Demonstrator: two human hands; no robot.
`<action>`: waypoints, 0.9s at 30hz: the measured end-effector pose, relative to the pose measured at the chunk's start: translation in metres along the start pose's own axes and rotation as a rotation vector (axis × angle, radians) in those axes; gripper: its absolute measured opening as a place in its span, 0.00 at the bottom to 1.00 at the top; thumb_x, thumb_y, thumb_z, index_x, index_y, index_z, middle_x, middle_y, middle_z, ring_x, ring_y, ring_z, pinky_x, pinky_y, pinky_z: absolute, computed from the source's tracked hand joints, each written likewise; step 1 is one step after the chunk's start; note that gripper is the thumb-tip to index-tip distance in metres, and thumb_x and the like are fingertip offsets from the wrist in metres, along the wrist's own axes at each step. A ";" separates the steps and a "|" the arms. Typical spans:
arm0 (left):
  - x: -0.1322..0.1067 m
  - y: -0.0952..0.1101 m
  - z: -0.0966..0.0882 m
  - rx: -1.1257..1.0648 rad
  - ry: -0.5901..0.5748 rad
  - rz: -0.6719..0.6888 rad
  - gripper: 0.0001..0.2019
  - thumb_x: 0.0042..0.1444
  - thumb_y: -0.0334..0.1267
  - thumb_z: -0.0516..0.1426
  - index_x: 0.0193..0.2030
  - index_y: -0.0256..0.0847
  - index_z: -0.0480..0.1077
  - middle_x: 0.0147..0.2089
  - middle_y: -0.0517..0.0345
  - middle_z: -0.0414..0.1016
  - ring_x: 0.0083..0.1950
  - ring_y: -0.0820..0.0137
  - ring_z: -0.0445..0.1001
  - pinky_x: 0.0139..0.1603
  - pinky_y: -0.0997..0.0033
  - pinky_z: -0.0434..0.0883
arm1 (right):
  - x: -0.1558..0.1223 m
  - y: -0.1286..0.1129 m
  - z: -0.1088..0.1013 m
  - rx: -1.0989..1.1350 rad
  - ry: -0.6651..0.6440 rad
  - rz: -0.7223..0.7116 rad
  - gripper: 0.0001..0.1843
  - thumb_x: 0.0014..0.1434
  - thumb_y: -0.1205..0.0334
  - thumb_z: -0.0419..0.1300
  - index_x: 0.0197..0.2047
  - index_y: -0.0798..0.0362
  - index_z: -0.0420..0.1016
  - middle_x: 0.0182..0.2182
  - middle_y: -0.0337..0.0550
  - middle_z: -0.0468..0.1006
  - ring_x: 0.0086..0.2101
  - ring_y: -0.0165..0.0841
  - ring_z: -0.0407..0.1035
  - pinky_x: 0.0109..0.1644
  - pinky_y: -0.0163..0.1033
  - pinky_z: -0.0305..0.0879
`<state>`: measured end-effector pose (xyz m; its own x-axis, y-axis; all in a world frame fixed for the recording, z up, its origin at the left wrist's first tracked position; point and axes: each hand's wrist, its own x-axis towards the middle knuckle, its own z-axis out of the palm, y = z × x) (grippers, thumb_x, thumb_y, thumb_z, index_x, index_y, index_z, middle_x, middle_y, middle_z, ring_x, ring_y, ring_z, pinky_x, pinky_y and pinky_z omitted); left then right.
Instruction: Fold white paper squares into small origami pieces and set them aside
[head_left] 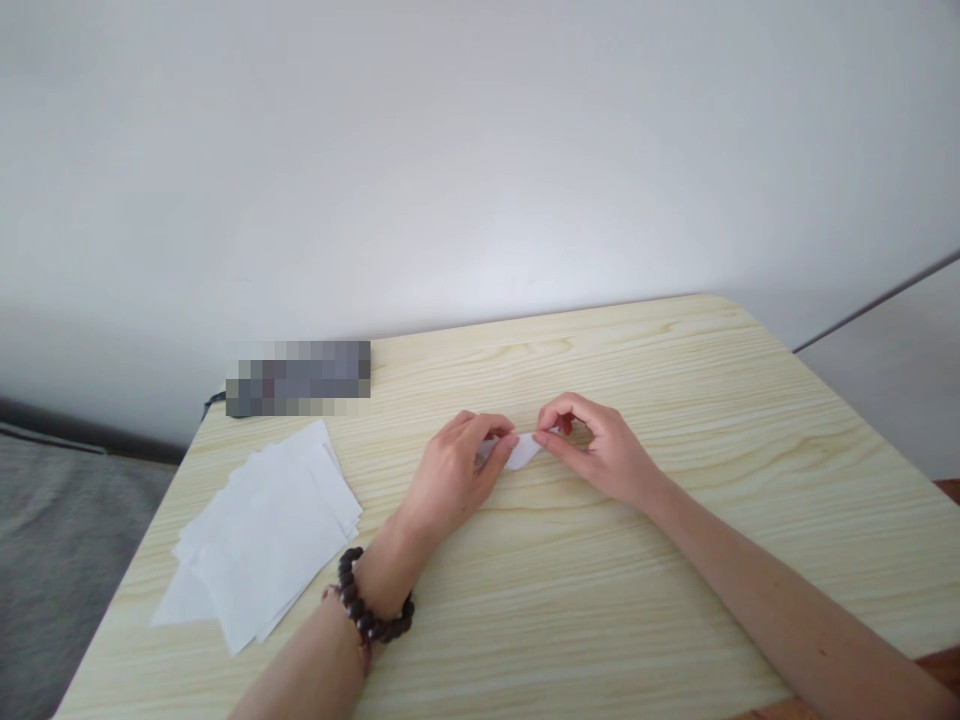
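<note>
A small white piece of paper (523, 452) is held between my two hands over the middle of the table. My left hand (459, 465) pinches its left side between thumb and fingers, with a dark beaded bracelet (367, 610) around that wrist. At the paper's right end, the thumb and forefinger of my right hand (592, 445) are closed on its upper edge. The paper looks bent or curved, and my fingers cover part of it, so its full shape is hidden.
Left of my left arm lies a fanned stack of white paper sheets (270, 530) on the light wood-grain table (637, 600). A blurred-out dark object (300, 380) is at the table's back left corner. A pale wall (480, 160) rises behind; grey fabric (75, 560) is at the left.
</note>
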<state>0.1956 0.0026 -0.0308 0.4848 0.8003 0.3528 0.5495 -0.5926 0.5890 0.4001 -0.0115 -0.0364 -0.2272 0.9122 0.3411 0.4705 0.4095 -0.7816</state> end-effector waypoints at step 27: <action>0.002 -0.015 -0.022 -0.324 -0.272 -0.240 0.12 0.59 0.41 0.56 0.39 0.38 0.78 0.26 0.60 0.76 0.25 0.75 0.67 0.24 0.78 0.61 | 0.005 0.005 -0.014 0.181 -0.168 0.318 0.14 0.55 0.50 0.64 0.30 0.52 0.81 0.23 0.37 0.76 0.23 0.27 0.62 0.27 0.34 0.55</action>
<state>0.1730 0.0150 -0.0234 0.5542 0.8324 0.0022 0.4484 -0.3007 0.8417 0.4130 -0.0045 -0.0314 -0.2376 0.9713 -0.0112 0.3859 0.0838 -0.9187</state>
